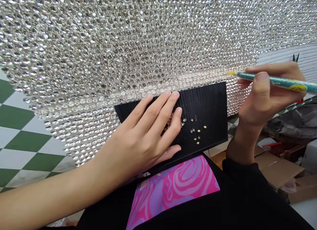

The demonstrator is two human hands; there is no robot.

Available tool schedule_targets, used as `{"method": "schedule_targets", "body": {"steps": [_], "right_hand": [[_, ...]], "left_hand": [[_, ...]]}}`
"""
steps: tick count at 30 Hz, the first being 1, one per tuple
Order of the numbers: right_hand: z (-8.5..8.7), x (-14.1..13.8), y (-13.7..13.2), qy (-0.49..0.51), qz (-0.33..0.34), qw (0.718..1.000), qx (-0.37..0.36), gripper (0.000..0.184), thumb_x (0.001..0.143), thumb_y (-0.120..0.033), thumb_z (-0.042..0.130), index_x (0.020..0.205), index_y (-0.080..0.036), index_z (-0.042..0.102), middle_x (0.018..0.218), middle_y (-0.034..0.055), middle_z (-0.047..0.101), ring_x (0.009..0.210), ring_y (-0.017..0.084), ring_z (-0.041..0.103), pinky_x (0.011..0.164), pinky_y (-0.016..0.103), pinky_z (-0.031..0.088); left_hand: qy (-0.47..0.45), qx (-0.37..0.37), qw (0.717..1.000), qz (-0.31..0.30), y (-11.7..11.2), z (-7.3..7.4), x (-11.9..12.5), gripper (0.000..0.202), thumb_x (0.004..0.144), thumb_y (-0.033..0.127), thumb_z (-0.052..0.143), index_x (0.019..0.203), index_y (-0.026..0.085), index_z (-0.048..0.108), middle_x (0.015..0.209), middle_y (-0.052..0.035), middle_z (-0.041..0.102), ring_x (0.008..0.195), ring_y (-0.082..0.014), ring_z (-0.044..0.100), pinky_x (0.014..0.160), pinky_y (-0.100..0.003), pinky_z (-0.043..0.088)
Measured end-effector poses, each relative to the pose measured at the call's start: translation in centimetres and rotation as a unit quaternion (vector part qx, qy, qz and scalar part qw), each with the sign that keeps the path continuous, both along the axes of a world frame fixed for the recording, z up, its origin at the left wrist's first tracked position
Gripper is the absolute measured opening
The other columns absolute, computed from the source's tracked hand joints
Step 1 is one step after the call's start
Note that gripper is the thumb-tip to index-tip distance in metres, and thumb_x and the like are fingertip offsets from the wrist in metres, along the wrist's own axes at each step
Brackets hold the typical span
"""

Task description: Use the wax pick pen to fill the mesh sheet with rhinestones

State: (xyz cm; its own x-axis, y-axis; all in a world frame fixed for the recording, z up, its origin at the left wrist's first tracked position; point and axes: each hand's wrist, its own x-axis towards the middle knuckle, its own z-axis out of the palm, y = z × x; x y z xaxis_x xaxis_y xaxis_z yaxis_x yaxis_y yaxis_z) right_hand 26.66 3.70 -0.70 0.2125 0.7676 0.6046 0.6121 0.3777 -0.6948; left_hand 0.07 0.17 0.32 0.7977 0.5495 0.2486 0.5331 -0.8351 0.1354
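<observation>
Over on the left lies a green and white checked surface (15, 124). On top of it spreads a big shiny sheet (123, 42), full of rows and rows of sparkly stones.

Next comes the left hand (146, 134). Its fingers (158, 108) are open and flat and they grip nothing. They just lie on a black tray (210, 98) with thin ridges and press it down. The tray sits at the near edge of the sheet, right by the person's body. The fingertips touch a small heap of little stones (195, 132), and more of them lie loose on the tray, just beside the hand. Below the tray is a pink and purple picture (173, 187) on the person's black top.

Then comes the right hand (262, 98). Its thumb and fingers are closed tight around a green pen (279, 81). The pen's yellow tip (231, 72) is right at a row of stones on the sheet — I cannot tell if a stone is stuck to it.

The step looks like work with the pen tip on that row. I think any move there needs a slow, steady hand and a still tray — the little stones could roll away.

Far right, lower down, are cardboard boxes (277, 167) and a black bag (292, 121).
</observation>
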Motion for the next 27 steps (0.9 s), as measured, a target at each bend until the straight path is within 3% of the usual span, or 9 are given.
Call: {"method": "schedule_targets", "body": {"steps": [4,10,14,19,23,27], "right_hand": [[0.5,-0.1,-0.2,0.03,0.029,0.999,-0.025,0.012,0.081,-0.009,0.061,0.08,-0.016,0.071,0.073,0.003,0.064,0.057,0.012,0.06,0.049,0.029,0.049],[0.4,0.1,-0.4,0.018,0.182,0.982,-0.052,0.013,0.082,-0.017,0.061,0.079,-0.023,0.073,0.059,0.0017,0.061,0.053,0.015,0.054,0.047,0.035,0.038],[0.4,0.2,-0.4,0.003,0.168,0.984,-0.055,0.013,0.081,-0.016,0.061,0.078,-0.023,0.071,0.061,0.002,0.062,0.055,0.015,0.055,0.049,0.035,0.038],[1.5,0.0,-1.0,-0.024,0.119,0.985,-0.124,0.009,0.081,-0.021,0.062,0.076,-0.024,0.069,0.07,0.0033,0.065,0.063,0.017,0.058,0.056,0.039,0.043],[1.3,-0.3,-1.2,-0.017,0.156,0.985,-0.071,0.011,0.08,-0.021,0.06,0.078,-0.025,0.07,0.064,0.0028,0.062,0.059,0.016,0.053,0.057,0.039,0.04],[0.7,-0.3,-1.1,-0.024,0.182,0.98,-0.071,0.018,0.08,-0.016,0.058,0.082,-0.026,0.072,0.063,0.0033,0.062,0.062,0.017,0.053,0.059,0.039,0.04]], "left_hand": [[0.005,-0.006,1.0,0.003,-0.2,0.0,-0.1,0.062,0.097,0.052,0.046,0.13,0.0,0.052,0.144,-0.0281,0.05,0.134,-0.0364,0.052,0.108,-0.049,0.051],[-0.001,-0.017,1.0,0.004,-0.2,0.0,-0.1,0.062,0.097,0.052,0.046,0.131,0.0,0.051,0.145,-0.0284,0.049,0.136,-0.0366,0.05,0.109,-0.051,0.05],[-0.004,-0.008,1.0,-0.003,0.0,0.0,0.0,0.061,0.098,0.05,0.045,0.128,-0.002,0.052,0.142,-0.0301,0.05,0.132,-0.039,0.053,0.107,-0.05,0.051],[-0.005,-0.004,1.0,-0.002,0.1,0.1,0.1,0.06,0.098,0.049,0.045,0.127,-0.002,0.053,0.141,-0.0304,0.052,0.131,-0.0397,0.054,0.106,-0.051,0.052],[-0.001,-0.008,1.0,-0.004,0.0,0.2,0.0,0.061,0.098,0.05,0.045,0.128,-0.002,0.053,0.141,-0.0301,0.052,0.132,-0.0386,0.054,0.105,-0.051,0.053],[-0.001,-0.008,1.0,-0.004,0.0,0.1,0.0,0.061,0.098,0.05,0.046,0.127,-0.002,0.053,0.141,-0.0303,0.051,0.132,-0.039,0.054,0.105,-0.051,0.053]]}}
